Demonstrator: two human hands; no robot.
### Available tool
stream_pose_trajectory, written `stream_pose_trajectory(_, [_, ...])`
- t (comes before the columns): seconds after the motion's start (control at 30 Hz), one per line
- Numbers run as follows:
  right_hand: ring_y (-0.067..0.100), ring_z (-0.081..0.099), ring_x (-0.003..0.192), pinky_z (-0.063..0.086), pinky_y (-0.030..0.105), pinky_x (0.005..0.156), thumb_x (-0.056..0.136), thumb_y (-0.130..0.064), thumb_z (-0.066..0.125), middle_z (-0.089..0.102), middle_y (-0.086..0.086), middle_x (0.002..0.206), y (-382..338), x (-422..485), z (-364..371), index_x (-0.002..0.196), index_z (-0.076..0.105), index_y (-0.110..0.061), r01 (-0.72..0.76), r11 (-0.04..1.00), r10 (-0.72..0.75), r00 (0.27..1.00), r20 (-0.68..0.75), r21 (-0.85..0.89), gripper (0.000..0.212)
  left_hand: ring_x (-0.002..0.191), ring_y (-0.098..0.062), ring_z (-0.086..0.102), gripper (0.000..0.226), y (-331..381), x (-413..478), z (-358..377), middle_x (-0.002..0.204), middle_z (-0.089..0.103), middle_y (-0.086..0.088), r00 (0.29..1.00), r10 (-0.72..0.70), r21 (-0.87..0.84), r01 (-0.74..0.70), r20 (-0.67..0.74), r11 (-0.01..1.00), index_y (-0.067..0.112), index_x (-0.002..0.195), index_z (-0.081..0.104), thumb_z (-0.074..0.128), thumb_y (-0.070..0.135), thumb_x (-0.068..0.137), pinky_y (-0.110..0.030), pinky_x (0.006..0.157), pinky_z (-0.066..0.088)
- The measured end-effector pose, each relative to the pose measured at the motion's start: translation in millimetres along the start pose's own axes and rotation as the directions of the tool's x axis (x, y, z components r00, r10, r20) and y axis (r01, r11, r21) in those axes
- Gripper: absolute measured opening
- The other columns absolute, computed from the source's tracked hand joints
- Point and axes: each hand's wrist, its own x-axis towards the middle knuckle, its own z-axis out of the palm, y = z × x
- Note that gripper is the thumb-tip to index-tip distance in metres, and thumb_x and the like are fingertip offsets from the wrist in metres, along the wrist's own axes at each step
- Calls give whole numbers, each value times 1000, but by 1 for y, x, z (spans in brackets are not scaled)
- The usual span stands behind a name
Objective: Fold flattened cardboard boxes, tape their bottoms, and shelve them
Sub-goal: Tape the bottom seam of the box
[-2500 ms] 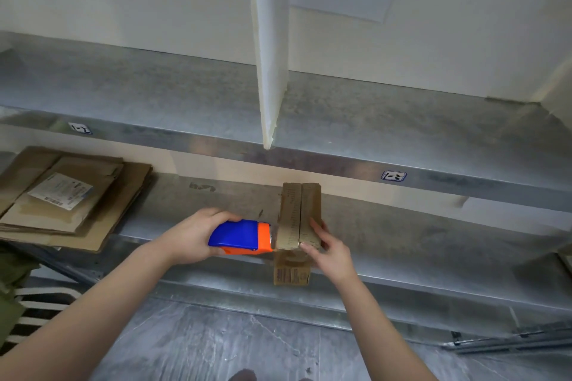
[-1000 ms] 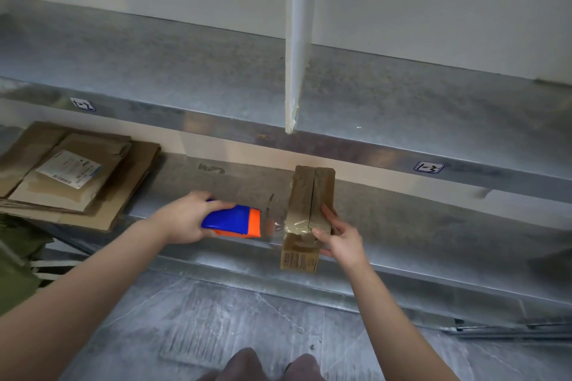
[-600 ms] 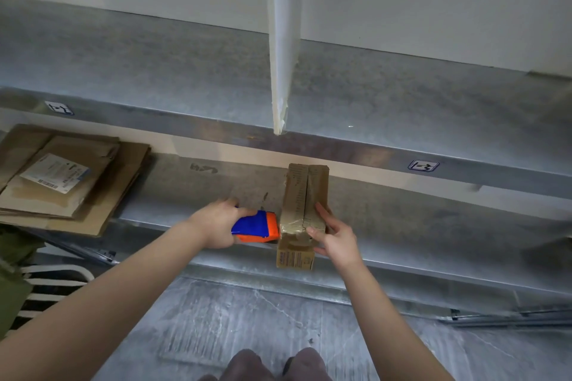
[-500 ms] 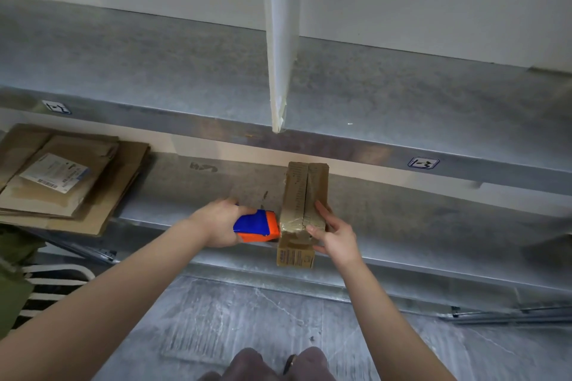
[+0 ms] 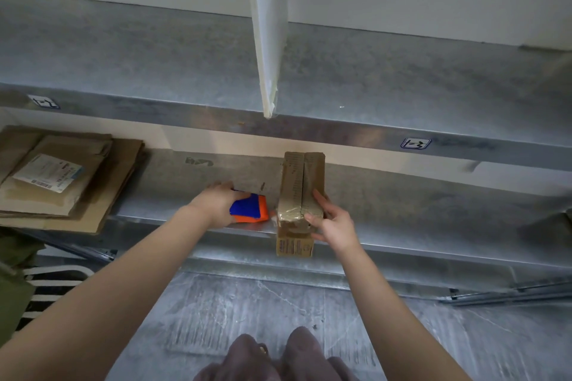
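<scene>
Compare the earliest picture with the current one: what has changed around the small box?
A band of clear tape now crosses the near end of the cardboard box; none showed at first. The left hand has drawn the tape dispenser slightly left, off the box's side. The right hand still holds the box; the flattened cardboard stack is unmoved.

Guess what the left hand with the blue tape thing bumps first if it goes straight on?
Most likely the cardboard box, just right of the tape dispenser that the left hand grips. The right hand holds that box. Depth is hard to judge.
</scene>
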Motion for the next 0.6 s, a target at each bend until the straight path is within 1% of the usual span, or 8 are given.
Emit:
stream_pose_trajectory(0.1, [21, 58, 121, 58, 42, 87, 85, -11, 73, 44, -6, 150, 3, 3, 0, 139, 50, -34, 8, 1000, -8, 1000, 2, 4, 63, 118, -30, 43, 62, -15, 3, 4, 137, 45, -7, 999, -13, -64, 16, 46, 998, 31, 146, 37, 61, 25, 89, -35, 99, 39])
stream_pose_trajectory(0.17, [20, 59, 121, 58, 43, 88, 85, -13, 73, 44, -7, 149, 4, 4, 0, 138, 51, -37, 30, 999, -30, 1000, 1, -27, 62, 123, -30, 37, 62, -20, 4, 6, 142, 40, -7, 999, 5, -36, -3, 45, 999, 32, 147, 33, 59, 25, 91, -36, 103, 35])
stream_pose_trajectory(0.27, [17, 54, 126, 50, 46, 101, 82, -26, 76, 45, -11, 148, 3, 3, -2, 129, 51, -54, 98, 977, -100, 995, -2, -187, 60, 140, -33, 19, 64, -19, 2, 4, 155, 25, -6, 999, 17, 98, -21, 49, 995, 33, 151, 24, 54, 34, 94, -43, 117, 15])
stream_pose_trajectory(0.3, [15, 51, 130, 43, 42, 108, 82, -29, 76, 45, -12, 148, 1, 2, -3, 129, 50, -55, 122, 955, -127, 992, -2, -269, 59, 145, -33, 9, 65, -17, 0, 3, 159, 17, -4, 999, 10, 140, -17, 52, 990, 33, 152, 21, 52, 37, 94, -45, 119, 5])
stream_pose_trajectory(0.37, [13, 46, 134, 33, 30, 115, 84, -30, 74, 47, -8, 146, -3, -2, -7, 138, 49, -40, 160, 904, -172, 985, 5, -397, 60, 148, -31, -3, 67, -9, -5, 2, 162, 7, -1, 1000, 19, 171, -21, 14, 985, 33, 152, 19, 50, 43, 93, -46, 118, -5])
stream_pose_trajectory(0.43, [13, 45, 135, 31, 22, 112, 87, -31, 71, 49, -5, 145, -5, -7, -9, 143, 46, -31, 208, 858, -217, 975, 35, -470, 61, 148, -27, 1, 68, 4, -12, 1, 162, 8, 1, 996, 59, 114, -51, -71, 992, 34, 151, 20, 47, 53, 93, -44, 119, -2])
stream_pose_trajectory(0.5, [13, 43, 136, 29, 18, 110, 89, -36, 67, 48, -2, 146, -5, -13, -9, 145, 42, -30, 256, 795, -261, 963, 71, -550, 61, 148, -24, 11, 67, 21, -20, 2, 160, 16, 3, 980, 103, -16, -107, -172, 994, 33, 150, 23, 46, 57, 92, -41, 120, 6])
stream_pose_trajectory(0.6, [16, 36, 141, 26, 20, 112, 82, -68, 50, 46, 4, 148, -2, -16, -8, 146, 37, -37, 283, 741, -298, 951, 80, -609, 72, 144, -20, 24, 66, 56, -29, 5, 156, 29, 4, 937, 147, -177, -211, -317, 961, 30, 148, 31, 36, 59, 89, -38, 118, 21])
